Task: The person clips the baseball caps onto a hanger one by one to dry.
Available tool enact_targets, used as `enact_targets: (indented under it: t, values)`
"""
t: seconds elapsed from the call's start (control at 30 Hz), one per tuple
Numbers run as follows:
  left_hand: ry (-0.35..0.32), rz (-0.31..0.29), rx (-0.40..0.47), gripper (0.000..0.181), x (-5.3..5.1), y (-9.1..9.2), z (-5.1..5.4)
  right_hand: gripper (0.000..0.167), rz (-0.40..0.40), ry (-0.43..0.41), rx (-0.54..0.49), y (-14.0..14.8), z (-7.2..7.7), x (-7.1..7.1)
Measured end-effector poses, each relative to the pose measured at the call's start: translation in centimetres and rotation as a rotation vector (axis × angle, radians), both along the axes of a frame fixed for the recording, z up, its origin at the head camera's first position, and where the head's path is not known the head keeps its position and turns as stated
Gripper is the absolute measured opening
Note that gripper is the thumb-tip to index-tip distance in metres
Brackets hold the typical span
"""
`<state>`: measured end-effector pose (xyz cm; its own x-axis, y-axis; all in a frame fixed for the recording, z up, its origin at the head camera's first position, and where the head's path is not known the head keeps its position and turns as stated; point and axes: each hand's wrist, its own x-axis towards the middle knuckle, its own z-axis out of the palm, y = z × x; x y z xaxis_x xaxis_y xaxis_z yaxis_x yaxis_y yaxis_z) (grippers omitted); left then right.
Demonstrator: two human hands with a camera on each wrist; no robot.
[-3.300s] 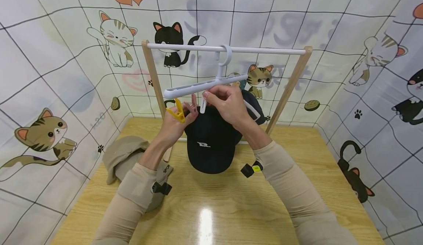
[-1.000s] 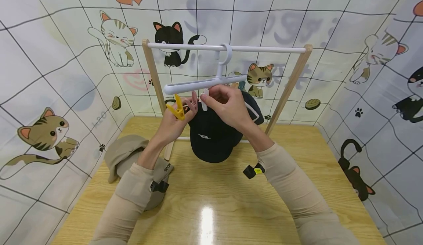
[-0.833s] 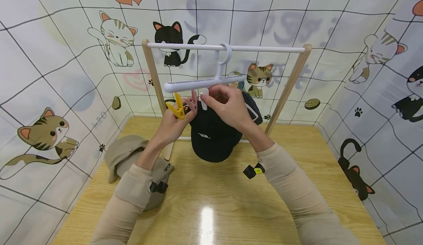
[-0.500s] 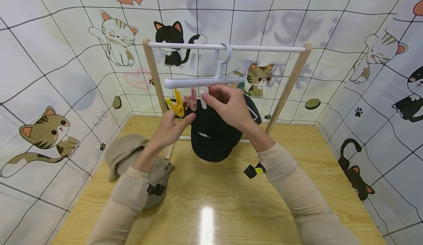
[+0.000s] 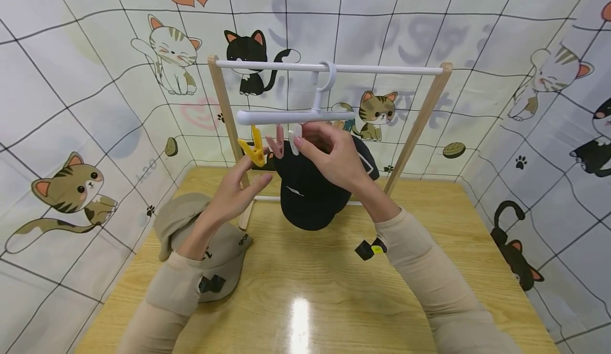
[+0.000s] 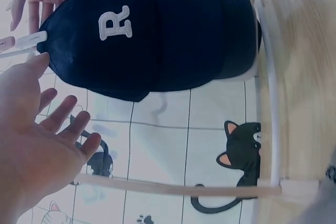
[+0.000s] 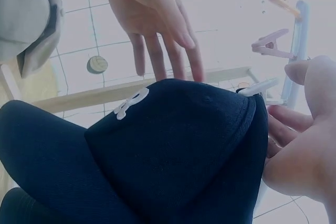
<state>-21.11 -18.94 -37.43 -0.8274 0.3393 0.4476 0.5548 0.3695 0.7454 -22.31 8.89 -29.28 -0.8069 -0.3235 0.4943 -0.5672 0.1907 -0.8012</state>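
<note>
The dark cap (image 5: 310,184) hangs from a white clip (image 7: 258,87) under the white hanger (image 5: 286,117); its R patch (image 6: 115,23) shows in the left wrist view. A yellow clip (image 5: 256,149) and a pink clip (image 5: 277,143) hang to the left. My left hand (image 5: 234,192) is below the yellow clip, palm and spread fingers free of the cap in the left wrist view. My right hand (image 5: 336,157) is beside the white clip; the right wrist view shows its thumb apart from the clip and its fingers at the cap's edge, partly hidden.
A wooden rack with a white bar (image 5: 391,70) carries the hanger. Another dark cap (image 5: 367,157) is behind the right hand. A beige cap (image 5: 224,258) lies on the table (image 5: 382,301) at the left, partly under the left forearm. Cat-print cloth (image 5: 477,104) surrounds the table.
My left hand has come away from the clips, down and to the left. The hanger has tilted back to nearly level, and the front cap sits slightly higher. My right hand has barely moved.
</note>
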Motion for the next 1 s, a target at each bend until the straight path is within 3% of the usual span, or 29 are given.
enact_targets:
  t: [0.23,0.5,0.7,1.0]
  values:
    - [-0.035,0.102,-0.079,0.062,1.5,-2.4,-0.8,0.043,-0.016,0.041,0.027,0.3,0.0,0.4]
    - [0.017,0.118,-0.107,0.06,3.2,-5.0,-1.9,0.045,-0.052,0.102,0.075,0.6,-0.6,1.0]
    - [0.027,0.184,-0.15,0.056,4.5,-7.4,-2.8,0.046,-0.088,0.228,0.06,0.6,-0.8,1.5]
    - [0.109,0.237,-0.201,0.052,5.6,-10.0,-4.8,0.049,-0.106,0.363,0.011,0.3,-0.7,2.6]
